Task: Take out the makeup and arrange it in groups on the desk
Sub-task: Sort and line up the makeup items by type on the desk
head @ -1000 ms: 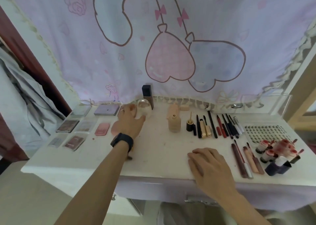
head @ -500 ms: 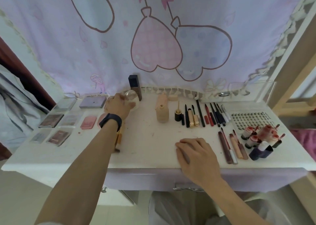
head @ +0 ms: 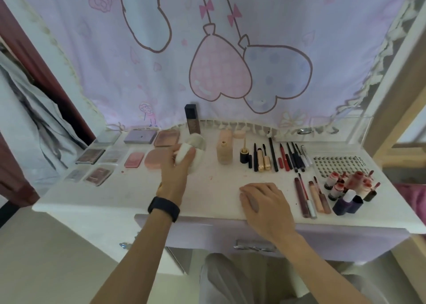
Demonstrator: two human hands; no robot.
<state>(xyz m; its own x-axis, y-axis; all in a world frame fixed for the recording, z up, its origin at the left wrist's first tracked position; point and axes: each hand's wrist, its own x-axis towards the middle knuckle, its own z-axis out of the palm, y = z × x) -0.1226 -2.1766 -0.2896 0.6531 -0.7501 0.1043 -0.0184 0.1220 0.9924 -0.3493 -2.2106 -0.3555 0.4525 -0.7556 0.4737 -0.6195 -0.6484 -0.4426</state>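
hands [head: 265,202] 2 | flat compacts [head: 140,137] 9 | white puff [head: 183,154] 1 | lash sheet [head: 332,165] 1 | dark bottle [head: 192,119] 1

A: Where do we find the palettes [head: 92,156]?
B: Left of the frame, on the desk [head: 207,188]. We see bottles [head: 224,152] at centre, pencils [head: 292,158] right of them, and lip tubes [head: 315,197] lower right, below the lash tray [head: 338,167].

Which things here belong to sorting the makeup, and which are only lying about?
For the job: white puff held in the left hand, palettes, foundation bottle, pencils, lip glosses, desk.
Lying about: curtain, grey cloth.
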